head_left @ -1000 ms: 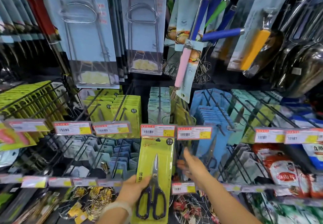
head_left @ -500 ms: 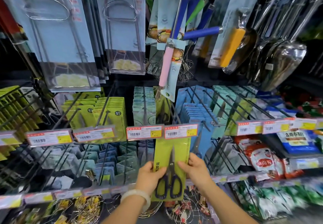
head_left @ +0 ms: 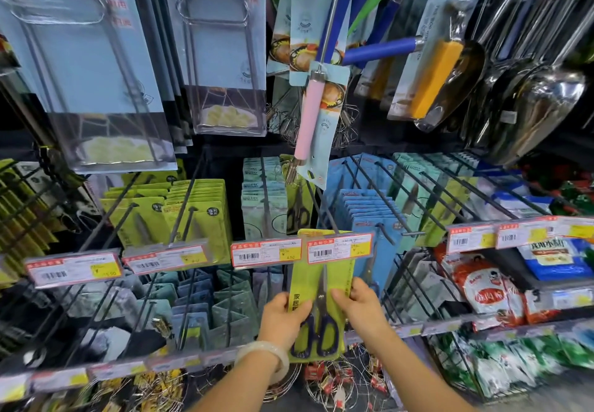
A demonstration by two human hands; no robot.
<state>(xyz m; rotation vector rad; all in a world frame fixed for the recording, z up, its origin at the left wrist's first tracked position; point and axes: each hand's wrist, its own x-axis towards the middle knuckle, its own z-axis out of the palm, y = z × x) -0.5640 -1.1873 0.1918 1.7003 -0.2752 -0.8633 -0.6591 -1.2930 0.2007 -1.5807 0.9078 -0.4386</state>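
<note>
Both hands hold a green card of scissors (head_left: 316,296) upright in front of a shop rack of hooks. The left hand (head_left: 283,318) grips the card's left edge, thumb across its front, a pale bangle (head_left: 268,355) on that wrist. The right hand (head_left: 361,307) pinches the right edge, thumb on the front beside the blades. The card's top sits just behind a red-bordered price tag (head_left: 339,247) at the end of a hook, with blue packets (head_left: 369,215) hanging to its right and a pink-handled whisk (head_left: 308,119) above.
</note>
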